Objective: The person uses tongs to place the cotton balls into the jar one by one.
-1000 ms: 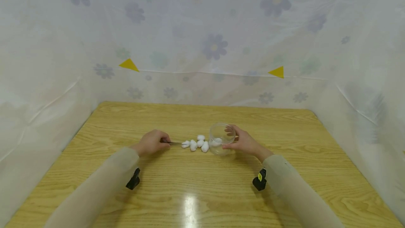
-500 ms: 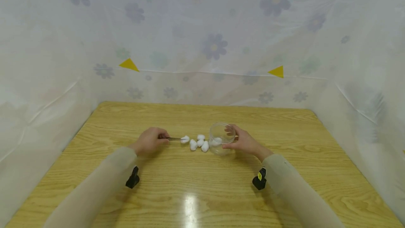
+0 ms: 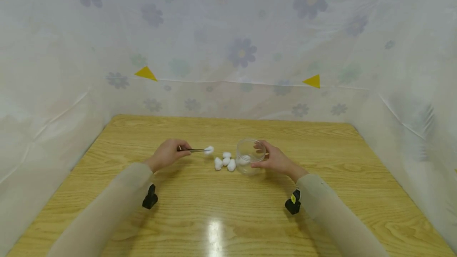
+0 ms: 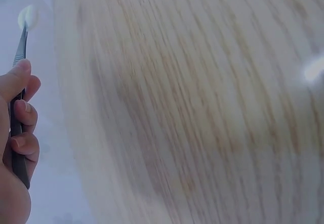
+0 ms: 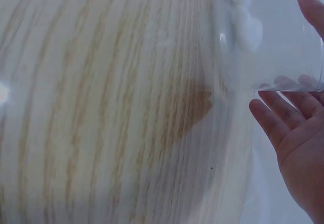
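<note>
My left hand [image 3: 170, 153] grips a pair of tweezers [image 3: 195, 150], dark at the handle and silver toward the tips. Between the tips is a white cotton ball [image 3: 209, 150], raised over the table. The left wrist view shows my fingers [image 4: 25, 113] curled round the tweezers, with the cotton ball [image 4: 28, 17] at their far end. To the right, my right hand [image 3: 276, 160] holds a clear round jar [image 3: 251, 146] by its side, thumb on one side and fingers on the other. White cotton shows through the jar wall in the right wrist view.
Several loose cotton balls [image 3: 226, 162] lie clustered on the wooden table [image 3: 214, 201], just left of the jar. A pale flowered sheet [image 3: 221, 50] hangs behind the table and along both sides. Black wrist cameras [image 3: 150, 197] sit under the sleeves.
The cotton ball at the left end of the row was lifted off the table by the tweezers. My left hand has risen and moved away from me; the right hand and jar stay put.
</note>
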`<move>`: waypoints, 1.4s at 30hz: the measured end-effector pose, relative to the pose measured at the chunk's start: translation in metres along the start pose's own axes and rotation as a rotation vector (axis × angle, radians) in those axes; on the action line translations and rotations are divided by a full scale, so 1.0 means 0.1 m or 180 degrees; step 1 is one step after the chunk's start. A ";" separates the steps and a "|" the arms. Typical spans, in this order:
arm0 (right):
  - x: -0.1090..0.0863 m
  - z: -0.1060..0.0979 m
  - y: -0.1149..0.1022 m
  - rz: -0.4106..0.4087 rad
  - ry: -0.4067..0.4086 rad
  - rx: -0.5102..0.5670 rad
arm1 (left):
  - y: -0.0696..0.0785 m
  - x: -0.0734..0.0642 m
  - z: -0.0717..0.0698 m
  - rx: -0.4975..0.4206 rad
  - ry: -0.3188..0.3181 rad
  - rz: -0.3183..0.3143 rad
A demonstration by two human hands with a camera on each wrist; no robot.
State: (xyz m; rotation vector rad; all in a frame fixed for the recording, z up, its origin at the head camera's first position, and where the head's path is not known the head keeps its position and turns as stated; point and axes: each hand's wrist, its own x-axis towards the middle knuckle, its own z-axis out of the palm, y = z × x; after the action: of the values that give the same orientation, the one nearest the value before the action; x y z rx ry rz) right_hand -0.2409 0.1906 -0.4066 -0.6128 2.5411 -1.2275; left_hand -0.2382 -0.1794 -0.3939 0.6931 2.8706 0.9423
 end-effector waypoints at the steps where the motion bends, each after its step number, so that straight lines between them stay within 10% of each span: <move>1: 0.00 0.00 0.00 -0.0002 -0.0001 -0.0006 | 0.01 0.00 0.00 0.0000 0.0006 0.0012; 42: 0.01 -0.01 0.00 0.0012 -0.0035 -0.0031 | 0.37 0.25 -0.09 -0.0170 0.0031 0.0047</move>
State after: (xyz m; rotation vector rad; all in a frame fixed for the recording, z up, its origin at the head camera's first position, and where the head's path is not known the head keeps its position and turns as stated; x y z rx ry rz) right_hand -0.2421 0.1909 -0.4060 -0.6151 2.5396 -1.2079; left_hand -0.2479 -0.1471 -0.3634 0.7081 2.8411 1.0227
